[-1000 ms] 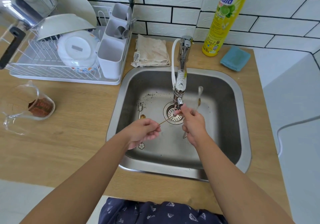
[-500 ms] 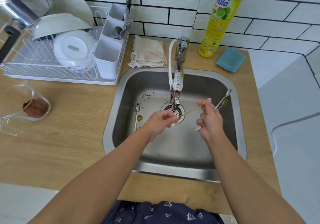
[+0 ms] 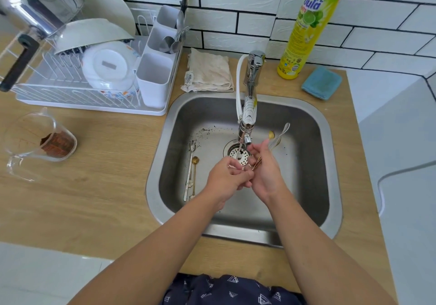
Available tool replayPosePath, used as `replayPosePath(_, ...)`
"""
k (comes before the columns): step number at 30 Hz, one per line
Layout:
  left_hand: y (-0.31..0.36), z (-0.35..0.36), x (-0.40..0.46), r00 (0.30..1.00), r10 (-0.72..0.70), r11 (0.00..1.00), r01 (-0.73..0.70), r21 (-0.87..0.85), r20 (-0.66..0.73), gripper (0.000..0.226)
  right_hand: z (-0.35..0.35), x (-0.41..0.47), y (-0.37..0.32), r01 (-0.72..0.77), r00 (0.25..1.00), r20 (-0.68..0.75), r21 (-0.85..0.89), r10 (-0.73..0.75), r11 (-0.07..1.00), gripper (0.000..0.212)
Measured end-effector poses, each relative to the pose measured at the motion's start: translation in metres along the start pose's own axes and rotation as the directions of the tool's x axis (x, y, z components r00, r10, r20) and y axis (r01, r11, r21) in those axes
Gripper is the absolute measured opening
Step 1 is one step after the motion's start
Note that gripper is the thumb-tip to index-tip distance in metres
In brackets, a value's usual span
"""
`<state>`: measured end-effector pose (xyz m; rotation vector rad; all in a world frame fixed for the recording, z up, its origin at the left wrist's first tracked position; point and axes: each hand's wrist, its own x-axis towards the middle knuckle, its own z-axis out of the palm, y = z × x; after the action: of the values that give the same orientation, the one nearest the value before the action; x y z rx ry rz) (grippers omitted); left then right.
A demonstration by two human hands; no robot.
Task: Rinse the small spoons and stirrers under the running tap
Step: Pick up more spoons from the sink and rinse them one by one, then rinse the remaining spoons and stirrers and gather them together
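Meeting over the drain strainer point(image 3: 239, 156) at the middle of the frame, both hands sit just below the tap point(image 3: 247, 116) spout, touching each other. The right hand point(image 3: 265, 175) is closed around a bundle of small spoons and stirrers point(image 3: 278, 137), whose gold and silver ends fan up and to the right past its fingers. The left hand point(image 3: 226, 177) is curled, its fingertips pinched against the lower ends of that bundle by the right palm; exactly what it pinches cannot be told. A thin stream of water falls from the spout onto the strainer just beside the fingers. Two more pieces lie on the floor of the sink point(image 3: 330, 163), left of the hands: a silver stirrer point(image 3: 190, 170) and a gold spoon point(image 3: 194, 175), side by side and nearly touching.
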<state>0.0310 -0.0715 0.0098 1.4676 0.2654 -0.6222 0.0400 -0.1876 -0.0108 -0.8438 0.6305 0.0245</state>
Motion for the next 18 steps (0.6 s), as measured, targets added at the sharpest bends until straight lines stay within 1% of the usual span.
replayPosePath(2,0.0,0.0,0.002,1.0,-0.005,0.998,0.006,0.055,-0.022,0.034,-0.001,-0.001,0.0,0.0,1.0,-0.008,-0.018,0.0,1.0,0.037)
replayPosePath(4,-0.001,-0.003,0.005,1.0,0.007,0.992,-0.004,0.128,-0.021,0.036,-0.003,0.0,-0.002,-0.005,1.0,-0.023,0.013,0.005,1.0,0.035)
replayPosePath(8,-0.003,-0.012,0.008,0.998,0.019,0.983,-0.028,0.18,0.054,0.035,-0.005,0.002,-0.007,-0.02,0.999,-0.044,0.082,0.024,0.996,0.029)
replayPosePath(11,-0.004,-0.025,0.015,0.994,0.013,0.98,-0.034,0.195,0.107,0.034,-0.007,0.0,-0.009,-0.029,0.999,-0.041,0.114,0.034,0.993,0.028)
replayPosePath(12,-0.003,-0.032,0.02,0.996,0.002,0.976,-0.021,0.217,0.089,0.033,-0.009,0.0,-0.01,-0.029,0.998,-0.043,0.124,0.034,0.992,0.029)
replayPosePath(13,-0.004,-0.04,0.026,0.999,-0.002,0.959,-0.009,0.284,0.039,0.032,-0.01,0.001,-0.012,-0.03,0.998,-0.046,0.137,0.036,0.99,0.03)
replayPosePath(14,-0.005,-0.049,0.034,0.999,0.013,0.908,0.003,0.418,-0.036,0.031,-0.012,0.001,-0.012,-0.032,0.998,-0.048,0.155,0.04,0.987,0.031)
replayPosePath(15,-0.009,-0.06,0.041,0.992,0.051,0.796,0.03,0.605,-0.115,0.029,-0.013,0.002,-0.013,-0.039,0.998,-0.05,0.173,0.048,0.984,0.032)
replayPosePath(16,-0.013,-0.07,0.047,0.981,0.091,0.638,0.074,0.766,-0.171,0.025,-0.015,0.003,-0.014,-0.051,0.997,-0.049,0.186,0.061,0.981,0.033)
replayPosePath(17,-0.019,-0.079,0.052,0.975,0.099,0.496,0.124,0.859,-0.197,0.024,-0.016,0.003,-0.015,-0.068,0.996,-0.044,0.189,0.078,0.98,0.033)
replayPosePath(18,-0.024,-0.084,0.056,0.975,0.069,0.388,0.168,0.906,-0.21,0.031,-0.018,0.003,-0.016,-0.086,0.995,-0.036,0.185,0.094,0.979,0.033)
